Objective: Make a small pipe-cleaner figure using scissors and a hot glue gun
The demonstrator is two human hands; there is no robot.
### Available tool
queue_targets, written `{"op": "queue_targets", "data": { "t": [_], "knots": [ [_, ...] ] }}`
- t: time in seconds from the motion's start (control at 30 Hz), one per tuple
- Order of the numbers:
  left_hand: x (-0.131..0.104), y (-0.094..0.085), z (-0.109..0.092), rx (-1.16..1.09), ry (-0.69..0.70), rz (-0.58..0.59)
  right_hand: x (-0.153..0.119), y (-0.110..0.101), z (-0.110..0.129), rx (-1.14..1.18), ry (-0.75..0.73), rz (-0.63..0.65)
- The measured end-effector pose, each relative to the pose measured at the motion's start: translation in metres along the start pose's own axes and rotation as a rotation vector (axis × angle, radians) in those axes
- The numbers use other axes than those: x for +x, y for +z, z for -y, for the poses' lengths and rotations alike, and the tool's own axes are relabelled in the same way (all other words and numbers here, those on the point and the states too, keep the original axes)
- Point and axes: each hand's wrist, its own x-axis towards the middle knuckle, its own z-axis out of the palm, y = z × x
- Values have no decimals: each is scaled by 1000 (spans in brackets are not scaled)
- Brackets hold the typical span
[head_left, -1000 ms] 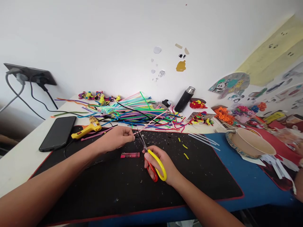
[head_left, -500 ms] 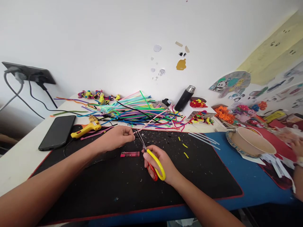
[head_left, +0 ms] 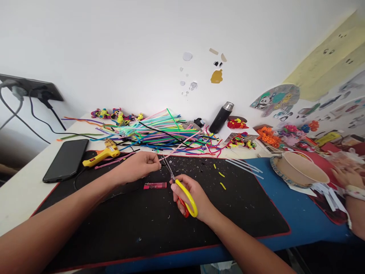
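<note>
My left hand (head_left: 144,165) is above the black mat, its thumb and fingertips pinched together. What they hold is too small to make out; a tiny dark bit shows by the fingertips. My right hand (head_left: 196,192) grips scissors (head_left: 194,207) with yellow and red handles. Their slightly parted blades point up and away, just right of my left fingertips. Below the blades lies a pink lighter-like object (head_left: 155,185). Short yellow pipe cleaner pieces (head_left: 221,174) lie to the right. Behind my hands spreads a heap of coloured pipe cleaners (head_left: 159,133).
A yellow glue gun (head_left: 102,155) and a phone (head_left: 66,160) lie left. A black flask (head_left: 221,118) leans at the back. Translucent sticks (head_left: 245,167) and a bowl (head_left: 306,167) are right. Another person's hand (head_left: 349,177) works at the far right.
The view has shifted slightly, so most things sit a little further left. The other person's hand and wrist have come further into view. My hands keep nearly the same pose.
</note>
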Motion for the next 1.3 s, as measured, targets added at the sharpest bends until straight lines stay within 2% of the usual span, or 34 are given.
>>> {"op": "queue_targets", "data": {
  "t": [0.3,0.57,0.7,0.83,1.0,1.3],
  "knots": [
    [-2,2,-4,39,35,-10,-3,0,3,-33,51,-32],
    [-11,18,-20,470,106,-81,-15,-9,5,0,105,-30],
    [-2,22,-28,687,132,-70,-16,-11,8,48,132,-32],
    [11,25,-36,874,189,-11,-15,-14,9,110,163,-77],
    [29,32,-39,905,215,19,-14,-18,10,185,256,-94],
    [48,36,-47,942,250,59,-7,-21,8,221,301,-82]
  ]
}}
